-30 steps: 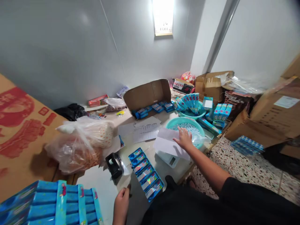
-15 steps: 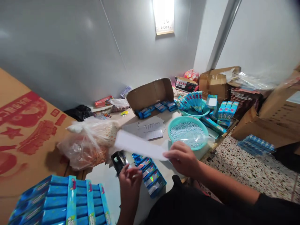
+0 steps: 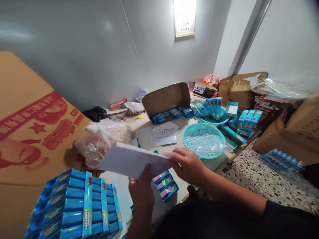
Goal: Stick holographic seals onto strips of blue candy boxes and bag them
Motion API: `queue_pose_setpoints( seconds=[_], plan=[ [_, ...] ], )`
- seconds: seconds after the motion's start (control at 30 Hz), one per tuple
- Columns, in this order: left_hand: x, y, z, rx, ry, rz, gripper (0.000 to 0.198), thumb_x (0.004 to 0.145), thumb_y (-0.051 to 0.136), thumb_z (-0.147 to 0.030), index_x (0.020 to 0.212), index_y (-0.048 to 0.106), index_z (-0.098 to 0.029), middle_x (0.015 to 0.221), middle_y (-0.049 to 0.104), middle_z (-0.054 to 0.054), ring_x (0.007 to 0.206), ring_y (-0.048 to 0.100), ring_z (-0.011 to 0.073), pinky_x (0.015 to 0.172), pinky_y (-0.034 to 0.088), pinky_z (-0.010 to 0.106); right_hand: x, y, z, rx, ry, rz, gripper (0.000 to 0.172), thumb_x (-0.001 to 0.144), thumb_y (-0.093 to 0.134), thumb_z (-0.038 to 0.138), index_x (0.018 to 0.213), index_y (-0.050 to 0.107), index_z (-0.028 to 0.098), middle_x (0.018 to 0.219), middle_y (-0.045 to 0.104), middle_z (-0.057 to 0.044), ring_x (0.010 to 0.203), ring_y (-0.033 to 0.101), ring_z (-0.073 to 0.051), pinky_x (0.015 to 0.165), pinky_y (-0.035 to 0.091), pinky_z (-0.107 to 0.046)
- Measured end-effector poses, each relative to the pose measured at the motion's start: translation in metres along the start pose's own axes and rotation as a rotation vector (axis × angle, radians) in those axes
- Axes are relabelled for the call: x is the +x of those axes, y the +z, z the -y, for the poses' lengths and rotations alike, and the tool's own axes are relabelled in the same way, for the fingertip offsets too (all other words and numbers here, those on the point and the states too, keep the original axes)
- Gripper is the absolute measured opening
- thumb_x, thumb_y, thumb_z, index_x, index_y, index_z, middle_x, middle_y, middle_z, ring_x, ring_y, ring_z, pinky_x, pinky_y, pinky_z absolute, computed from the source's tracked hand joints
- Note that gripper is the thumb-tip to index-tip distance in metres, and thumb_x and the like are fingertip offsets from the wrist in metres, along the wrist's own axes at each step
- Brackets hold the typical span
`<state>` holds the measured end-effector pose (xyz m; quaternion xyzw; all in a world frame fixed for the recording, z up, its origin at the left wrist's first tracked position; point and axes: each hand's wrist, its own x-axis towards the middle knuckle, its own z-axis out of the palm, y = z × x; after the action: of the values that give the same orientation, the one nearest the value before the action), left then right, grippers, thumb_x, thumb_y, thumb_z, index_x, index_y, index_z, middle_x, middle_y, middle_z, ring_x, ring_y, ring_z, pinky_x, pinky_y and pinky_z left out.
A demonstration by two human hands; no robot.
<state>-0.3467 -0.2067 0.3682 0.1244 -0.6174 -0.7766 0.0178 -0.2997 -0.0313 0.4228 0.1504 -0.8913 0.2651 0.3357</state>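
Note:
A white cardboard piece (image 3: pixel 132 161), long and flat with its blank face toward me, is held in the air over the table. My left hand (image 3: pixel 142 187) grips its lower edge, thumb on the near face. At its right end, my right hand (image 3: pixel 188 166) pinches the corner between thumb and fingers. Just below lies a row of small blue boxes with shiny windows (image 3: pixel 166 187), partly hidden by the cardboard and my left hand. A stack of blue printed boxes (image 3: pixel 74 202) stands at the lower left.
Beyond my right hand sits a turquoise basin (image 3: pixel 222 151) of pale blue beads with a clear plastic piece on top. Behind it are a second basin (image 3: pixel 225 120) with blue packets and an open carton (image 3: pixel 166 98). A plastic bag (image 3: pixel 92 146) and large carton (image 3: pixel 32 139) stand left.
My left hand has risen from beside the blue boxes and taken hold of the white cardboard. The cardboard has tilted, showing a broader face. The view has shifted slightly left.

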Motion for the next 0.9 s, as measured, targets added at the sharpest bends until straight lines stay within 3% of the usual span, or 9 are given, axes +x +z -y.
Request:
queue_pose_setpoints(
  seconds=[0.13,0.23,0.33,0.43,0.53,0.6,0.73,0.83,0.9],
  plan=[
    [-0.014,0.013,-0.01,-0.007,0.025,-0.196,0.049,0.071,0.08,-0.039,0.112,0.066,-0.017,0.113,0.071,0.009,0.108,0.066,0.0257,0.101,0.05,0.045,0.003,-0.002,-0.002,0.003,0.333,0.217,0.044,0.09,0.059,0.029,0.133,0.054,0.023,0.098,0.074,-0.007,0.076,0.066,-0.021,0.062,0.044,-0.029],
    [-0.013,0.016,-0.016,-0.034,0.073,-0.206,0.045,0.075,0.077,-0.037,0.114,0.065,-0.018,0.118,0.07,0.01,0.112,0.064,0.0268,0.1,0.051,0.044,0.006,-0.001,0.005,-0.059,0.354,0.288,0.056,0.088,0.06,0.029,0.141,0.048,0.019,0.105,0.074,-0.012,0.077,0.068,-0.025,0.061,0.046,-0.032],
    [-0.006,0.011,-0.015,-0.094,0.009,-0.047,0.044,0.074,0.075,-0.036,0.112,0.066,-0.016,0.117,0.07,0.012,0.111,0.065,0.0286,0.096,0.053,0.044,0.013,-0.002,0.008,-0.044,0.324,0.248,0.048,0.091,0.054,0.024,0.138,0.052,0.021,0.118,0.071,-0.011,0.087,0.069,-0.026,0.069,0.05,-0.034],
    [-0.001,0.001,-0.005,-0.125,-0.117,0.201,0.059,0.062,0.083,-0.036,0.114,0.064,-0.016,0.116,0.071,0.012,0.109,0.066,0.0284,0.094,0.053,0.042,0.023,-0.006,0.002,0.037,0.365,0.148,0.039,0.09,0.056,0.022,0.129,0.06,0.025,0.112,0.073,-0.005,0.091,0.069,-0.022,0.075,0.051,-0.032],
    [-0.004,-0.006,0.007,0.011,-0.271,0.446,0.061,0.052,0.088,-0.036,0.104,0.067,-0.013,0.102,0.075,0.013,0.096,0.07,0.0272,0.088,0.055,0.04,0.028,-0.009,-0.009,0.041,0.408,-0.01,0.033,0.091,0.058,0.028,0.124,0.062,0.025,0.104,0.075,-0.004,0.084,0.069,-0.02,0.072,0.052,-0.031],
    [-0.009,-0.005,0.012,0.106,-0.265,0.492,0.054,0.053,0.088,-0.036,0.096,0.068,-0.011,0.094,0.077,0.013,0.088,0.071,0.0257,0.083,0.055,0.038,0.026,-0.008,-0.014,-0.002,0.386,-0.076,0.034,0.094,0.057,0.033,0.125,0.061,0.023,0.107,0.074,-0.006,0.085,0.07,-0.021,0.073,0.052,-0.031],
    [-0.017,0.004,0.008,0.221,-0.103,0.305,0.048,0.057,0.083,-0.041,0.093,0.068,-0.012,0.087,0.077,0.01,0.081,0.071,0.0249,0.072,0.056,0.034,0.018,-0.005,-0.016,-0.056,0.338,-0.061,0.049,0.092,0.06,0.038,0.137,0.053,0.018,0.123,0.068,-0.013,0.101,0.068,-0.026,0.084,0.053,-0.035],
    [-0.021,0.011,-0.001,0.374,0.018,0.148,0.045,0.059,0.08,-0.044,0.091,0.071,-0.012,0.084,0.077,0.011,0.08,0.071,0.0278,0.065,0.055,0.033,0.013,-0.003,-0.009,0.011,0.314,0.166,0.072,0.085,0.068,0.031,0.149,0.037,0.018,0.124,0.067,-0.013,0.103,0.067,-0.028,0.084,0.054,-0.037],
    [-0.023,0.013,-0.005,0.452,0.065,0.101,0.044,0.062,0.077,-0.045,0.09,0.072,-0.011,0.083,0.077,0.012,0.081,0.072,0.0301,0.063,0.055,0.033,0.01,-0.001,-0.003,0.076,0.251,0.366,0.075,0.085,0.065,0.022,0.152,0.031,0.019,0.123,0.068,-0.012,0.1,0.067,-0.027,0.083,0.054,-0.038]
  ],
)
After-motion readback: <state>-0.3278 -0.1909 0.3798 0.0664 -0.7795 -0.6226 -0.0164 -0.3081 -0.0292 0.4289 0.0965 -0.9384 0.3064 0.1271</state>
